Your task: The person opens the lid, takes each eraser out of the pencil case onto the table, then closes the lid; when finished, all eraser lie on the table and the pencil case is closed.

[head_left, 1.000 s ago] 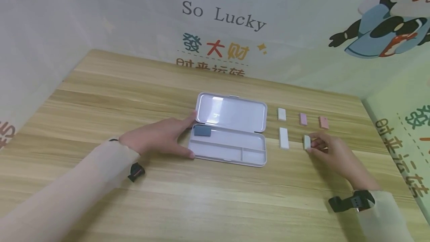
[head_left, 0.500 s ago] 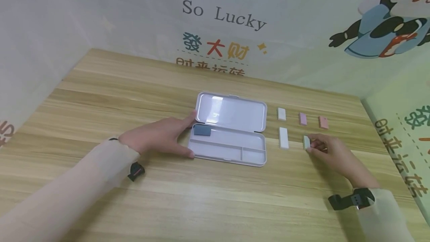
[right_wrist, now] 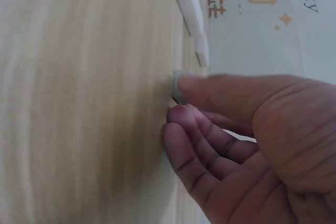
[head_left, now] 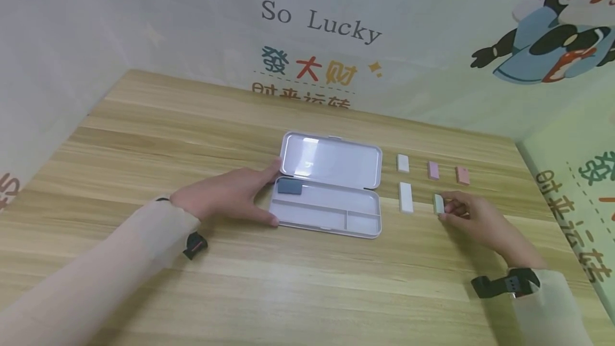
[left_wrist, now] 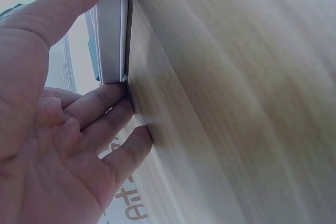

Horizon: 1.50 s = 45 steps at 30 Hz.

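Observation:
An open white pencil case (head_left: pixel 326 202) lies on the table, its lid (head_left: pixel 331 162) folded back away from me. My left hand (head_left: pixel 226 194) spans the left end of the case with spread fingers; the thumb touches its near corner and a fingertip touches the lid's edge. In the left wrist view the thumb (left_wrist: pixel 68 9) rests against the case wall (left_wrist: pixel 111 30). Inside the far-left part of the tray sits a blue-grey eraser (head_left: pixel 290 186). To the right, my right hand (head_left: pixel 480 223) pinches a small pale green eraser (head_left: pixel 438 204) between thumb and fingers, at table level.
Between case and right hand lie a longer white eraser (head_left: pixel 405 197) and a shorter white one behind it. A purple eraser (head_left: pixel 433 170) and a pink eraser (head_left: pixel 463 175) lie beyond the right hand. A printed cloth (head_left: pixel 317 25) hangs behind the table (head_left: pixel 288 287).
Almost nothing differs. The right wrist has shifted very slightly, with the fingers still on the pale green eraser; the left hand and the case stay put.

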{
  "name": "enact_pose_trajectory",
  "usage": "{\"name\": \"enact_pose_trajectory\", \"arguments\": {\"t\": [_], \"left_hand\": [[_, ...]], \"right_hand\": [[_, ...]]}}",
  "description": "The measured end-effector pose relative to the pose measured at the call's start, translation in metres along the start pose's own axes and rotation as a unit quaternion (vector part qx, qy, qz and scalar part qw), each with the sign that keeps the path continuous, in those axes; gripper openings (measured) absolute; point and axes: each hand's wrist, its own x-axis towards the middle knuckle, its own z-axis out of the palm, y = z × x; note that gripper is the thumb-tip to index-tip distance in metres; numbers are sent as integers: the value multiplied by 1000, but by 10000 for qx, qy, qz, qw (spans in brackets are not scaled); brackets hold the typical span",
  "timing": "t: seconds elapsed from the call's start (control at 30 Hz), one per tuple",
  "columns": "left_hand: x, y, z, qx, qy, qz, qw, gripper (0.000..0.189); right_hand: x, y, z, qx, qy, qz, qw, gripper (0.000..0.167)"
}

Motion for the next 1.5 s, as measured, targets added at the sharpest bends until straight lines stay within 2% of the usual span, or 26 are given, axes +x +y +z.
{"name": "enact_pose_trajectory", "arguments": {"t": [0.17,0.33,0.5,0.63,0.8,0.93,1.1,1.37,1.5], "left_hand": [[1,0,1,-4,-32,-2,10000,121],[1,-1,1,-17,-29,-91,10000,121],[1,-1,1,-71,-50,-108,9999,121],[1,-1,1,-6,-23,-61,10000,121],[0,0,0,21,-8,-74,10000,122],[-1,1,0,16,1,-35,10000,122],[-3,1,-2,16,33,-5,10000,121],[-2,-1,-1,98,98,104,9999,121],[-1,-1,0,14,99,135,9999,120]], "right_hand": [[-1,1,-4,-26,12,-8,10000,47],[7,-19,-6,-299,598,-169,9976,41],[20,-57,0,-363,845,-701,9933,34],[35,-86,11,-336,817,-1434,9857,28],[54,-122,24,-377,393,-1972,9788,28],[65,-151,32,-629,4,-2050,9767,32],[79,-180,43,-697,-332,-2386,9680,35],[96,-199,65,-503,-837,-2806,9549,41],[100,-203,73,-628,-1010,-2937,9485,42]]}}
